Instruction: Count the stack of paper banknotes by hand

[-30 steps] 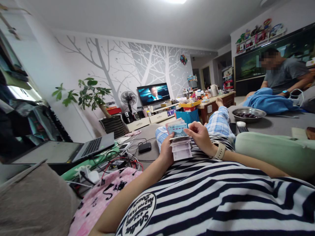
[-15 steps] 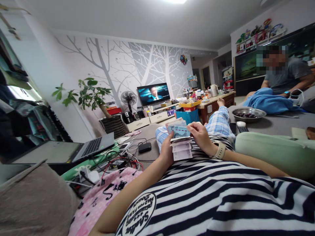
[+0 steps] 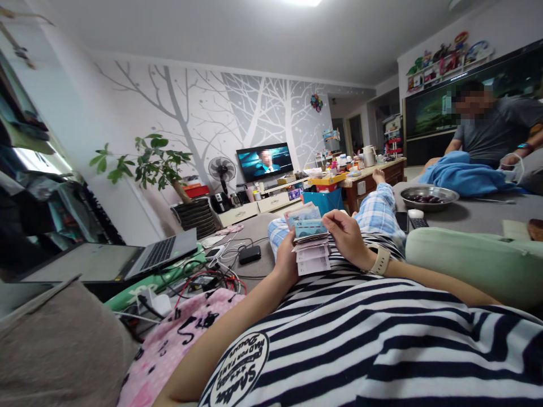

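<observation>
Several banknotes (image 3: 313, 264) are fanned over my lap, their lower ends hanging down in overlapping layers. My left hand (image 3: 287, 257) is closed around their left edge. A blue-green banknote (image 3: 309, 228) lies uppermost, and my right hand (image 3: 343, 230) pinches its right end between thumb and finger. Behind it, pinkish and bluish note ends stick up at the upper left. A pale watch (image 3: 380, 260) is on my right wrist. Striped cloth and checked trousers lie beneath the notes.
To the left are an open laptop (image 3: 169, 251), tangled cables and a black box (image 3: 250, 255). On the right sit a metal bowl (image 3: 429, 198) of dark round fruit, a remote (image 3: 419, 223) and a green cushion (image 3: 470, 260). Another person (image 3: 492, 130) sits beyond a blue cloth (image 3: 464, 172).
The blue-green note's upper edge has tipped down toward me, showing more of the notes behind it. Both hands stay nearly in place. The other person's arm has shifted.
</observation>
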Motion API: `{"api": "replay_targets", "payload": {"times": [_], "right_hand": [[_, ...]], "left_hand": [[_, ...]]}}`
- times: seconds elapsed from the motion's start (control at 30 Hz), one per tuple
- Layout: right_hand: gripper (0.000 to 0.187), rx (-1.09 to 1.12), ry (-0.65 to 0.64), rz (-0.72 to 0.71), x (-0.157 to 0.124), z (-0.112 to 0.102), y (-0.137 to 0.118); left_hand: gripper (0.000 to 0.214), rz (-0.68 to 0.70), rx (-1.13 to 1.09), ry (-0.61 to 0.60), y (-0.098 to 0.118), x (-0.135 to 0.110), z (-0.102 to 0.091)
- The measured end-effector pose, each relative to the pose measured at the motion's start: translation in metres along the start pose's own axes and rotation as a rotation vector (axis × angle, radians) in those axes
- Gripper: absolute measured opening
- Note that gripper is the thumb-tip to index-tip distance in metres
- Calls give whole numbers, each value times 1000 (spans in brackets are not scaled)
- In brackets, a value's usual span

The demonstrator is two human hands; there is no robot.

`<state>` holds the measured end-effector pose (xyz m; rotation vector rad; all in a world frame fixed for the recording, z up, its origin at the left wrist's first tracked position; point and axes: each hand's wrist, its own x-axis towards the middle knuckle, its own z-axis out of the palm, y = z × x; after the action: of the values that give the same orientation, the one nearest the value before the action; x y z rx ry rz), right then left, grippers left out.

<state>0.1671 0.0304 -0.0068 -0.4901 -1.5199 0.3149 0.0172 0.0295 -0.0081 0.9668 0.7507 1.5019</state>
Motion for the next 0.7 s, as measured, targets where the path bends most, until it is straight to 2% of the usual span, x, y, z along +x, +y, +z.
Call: {"api": "replay_targets", "payload": {"times": [0.47,0.7], "right_hand": [[21,124,14,91,0,3,2],[22,144,14,109,0,3,2]], "left_hand": [[22,-17,-29,-42,-1,0,0],[23,-15,-38,-6,0,0,-1]]}}
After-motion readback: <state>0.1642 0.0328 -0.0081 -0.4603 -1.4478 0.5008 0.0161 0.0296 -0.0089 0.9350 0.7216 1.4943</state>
